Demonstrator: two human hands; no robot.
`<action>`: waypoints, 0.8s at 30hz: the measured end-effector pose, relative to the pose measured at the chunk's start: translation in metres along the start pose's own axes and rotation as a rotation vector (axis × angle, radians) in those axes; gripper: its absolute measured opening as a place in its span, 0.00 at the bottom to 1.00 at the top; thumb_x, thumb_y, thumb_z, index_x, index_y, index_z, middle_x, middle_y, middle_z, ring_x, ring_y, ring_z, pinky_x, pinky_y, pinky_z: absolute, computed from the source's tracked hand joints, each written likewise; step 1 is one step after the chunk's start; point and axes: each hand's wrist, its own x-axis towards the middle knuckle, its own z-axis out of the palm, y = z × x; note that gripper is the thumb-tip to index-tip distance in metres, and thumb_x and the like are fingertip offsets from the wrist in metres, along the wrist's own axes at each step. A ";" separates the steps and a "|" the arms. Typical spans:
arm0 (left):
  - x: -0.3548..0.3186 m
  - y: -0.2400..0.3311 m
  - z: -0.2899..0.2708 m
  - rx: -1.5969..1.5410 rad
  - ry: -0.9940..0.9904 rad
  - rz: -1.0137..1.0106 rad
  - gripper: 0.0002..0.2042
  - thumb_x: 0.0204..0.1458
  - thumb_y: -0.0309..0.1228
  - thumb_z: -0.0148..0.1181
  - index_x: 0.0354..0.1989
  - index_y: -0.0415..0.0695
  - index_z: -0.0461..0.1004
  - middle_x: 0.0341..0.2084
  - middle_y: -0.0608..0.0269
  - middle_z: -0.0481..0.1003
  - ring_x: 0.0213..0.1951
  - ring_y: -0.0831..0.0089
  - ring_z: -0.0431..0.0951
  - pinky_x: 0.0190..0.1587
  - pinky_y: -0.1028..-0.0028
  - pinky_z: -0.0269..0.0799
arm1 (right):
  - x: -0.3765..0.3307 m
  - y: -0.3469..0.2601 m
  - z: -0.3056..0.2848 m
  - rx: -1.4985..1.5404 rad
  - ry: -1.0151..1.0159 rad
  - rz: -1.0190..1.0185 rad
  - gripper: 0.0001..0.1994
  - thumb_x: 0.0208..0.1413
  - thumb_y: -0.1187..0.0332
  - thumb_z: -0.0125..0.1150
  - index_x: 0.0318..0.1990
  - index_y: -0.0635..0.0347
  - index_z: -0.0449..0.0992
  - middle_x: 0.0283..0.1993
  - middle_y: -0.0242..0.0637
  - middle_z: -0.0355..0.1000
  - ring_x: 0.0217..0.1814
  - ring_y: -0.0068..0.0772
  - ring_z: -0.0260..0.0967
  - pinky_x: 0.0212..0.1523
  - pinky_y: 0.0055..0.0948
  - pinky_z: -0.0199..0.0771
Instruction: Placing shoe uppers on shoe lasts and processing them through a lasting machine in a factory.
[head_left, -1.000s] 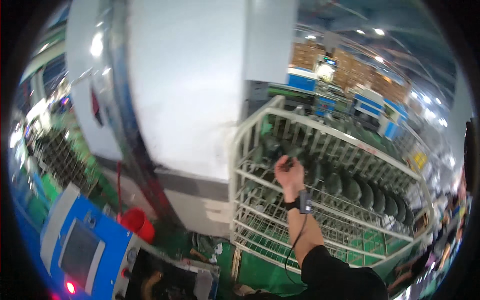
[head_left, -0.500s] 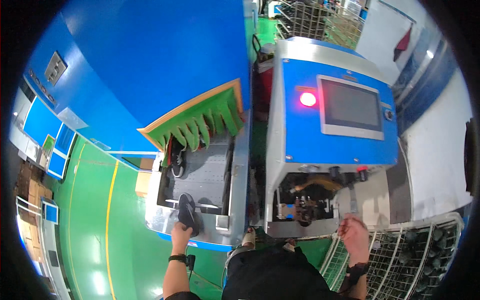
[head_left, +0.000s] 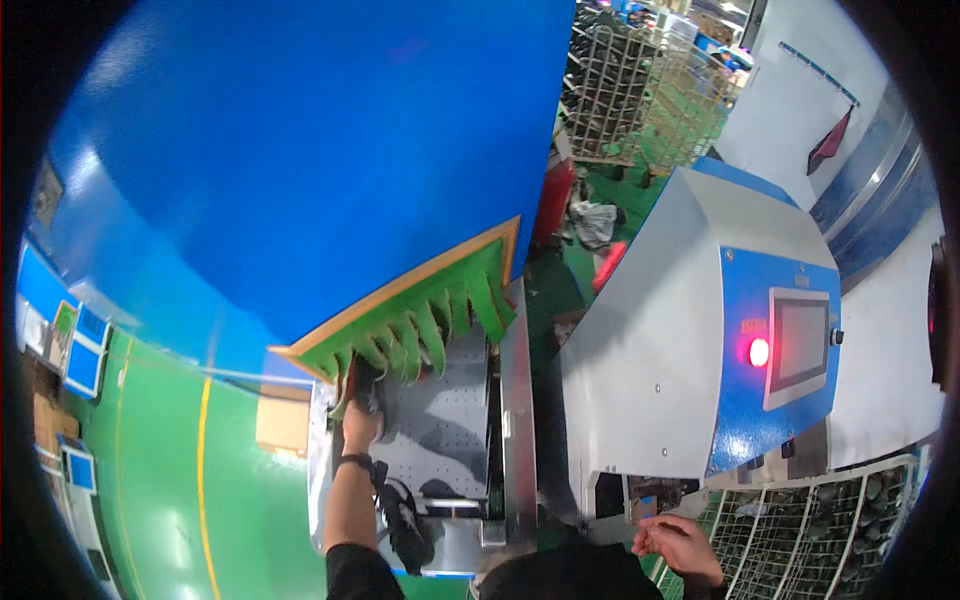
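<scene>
My left hand reaches to the hanging green strips at the mouth of the blue machine. Its fingers close around the near end of a dark shoe, which the strips and the hand partly cover. Below my left forearm, a black shoe with a white sole edge rests at the near end of the grey perforated conveyor. My right hand hovers below the smaller grey and blue machine, its fingers curled in, with nothing visible in them.
A red light glows beside the screen on the smaller machine. At lower right stands a wire rack of dark items; more wire carts stand at the back. A cardboard box sits left of the conveyor.
My left hand has left the near shoe and moved forward to the shoe by the strips. The view has shifted toward the conveyor. My right hand stays curled.
</scene>
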 end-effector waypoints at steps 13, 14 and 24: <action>-0.084 0.083 0.013 -1.008 -0.067 -0.236 0.13 0.44 0.28 0.68 0.38 0.42 0.74 0.28 0.66 0.77 0.28 0.74 0.75 0.29 0.75 0.68 | 0.009 -0.021 0.052 -0.305 -0.085 -0.049 0.19 0.68 0.74 0.54 0.63 0.71 0.66 0.51 0.49 0.76 0.54 0.39 0.76 0.54 0.34 0.77; -0.125 0.101 0.000 -1.066 -0.135 -0.244 0.14 0.47 0.28 0.68 0.41 0.43 0.74 0.29 0.69 0.76 0.27 0.77 0.74 0.27 0.77 0.67 | 0.011 -0.018 0.058 -0.326 -0.137 -0.104 0.21 0.68 0.73 0.55 0.65 0.71 0.64 0.54 0.50 0.75 0.56 0.37 0.75 0.56 0.30 0.76; -0.412 0.233 -0.042 -1.071 -0.920 0.316 0.54 0.34 0.26 0.84 0.71 0.37 0.54 0.62 0.60 0.68 0.63 0.71 0.66 0.70 0.66 0.55 | 0.007 -0.034 0.046 -0.281 -0.562 -0.490 0.56 0.51 0.68 0.74 0.77 0.64 0.34 0.79 0.42 0.44 0.79 0.32 0.41 0.77 0.33 0.41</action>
